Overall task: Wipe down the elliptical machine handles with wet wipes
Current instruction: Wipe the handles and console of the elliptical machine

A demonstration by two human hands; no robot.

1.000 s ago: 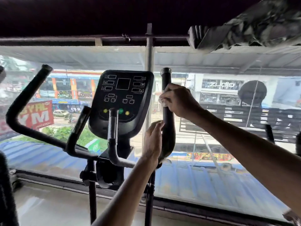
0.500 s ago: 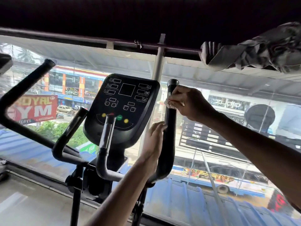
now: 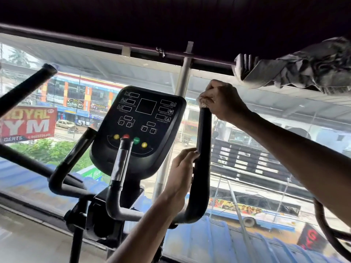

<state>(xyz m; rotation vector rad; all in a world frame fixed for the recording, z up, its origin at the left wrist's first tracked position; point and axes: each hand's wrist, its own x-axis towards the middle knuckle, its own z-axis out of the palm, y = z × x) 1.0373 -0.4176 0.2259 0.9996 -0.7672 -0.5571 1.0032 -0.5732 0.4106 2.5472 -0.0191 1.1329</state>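
Standing in front of a big window (image 3: 91, 76), the elliptical machine (image 3: 133, 186) fills the middle of the view. A long handle (image 3: 26, 86) sticks up on the far left, and I cannot tell if it is clean yet. The black screen panel (image 3: 140, 128) has little coloured buttons. Just right of the panel, a black right handle (image 3: 204, 141) goes up tall and straight. The left hand (image 3: 180, 173) holds this bar low down, with its grip curled round it. The right hand (image 3: 223, 100) is at the very top, and its grip is closed tight over the tip. A small white wet wipe (image 3: 202, 104) peeks out under the fingers, pressed on the end of the bar.

This looks like the wiping of the top bit. To do it well, the right hand should twist round the tip so the wipe rubs every side, then slide down the bar. The left hand should hold the bar firm so it does not swing.
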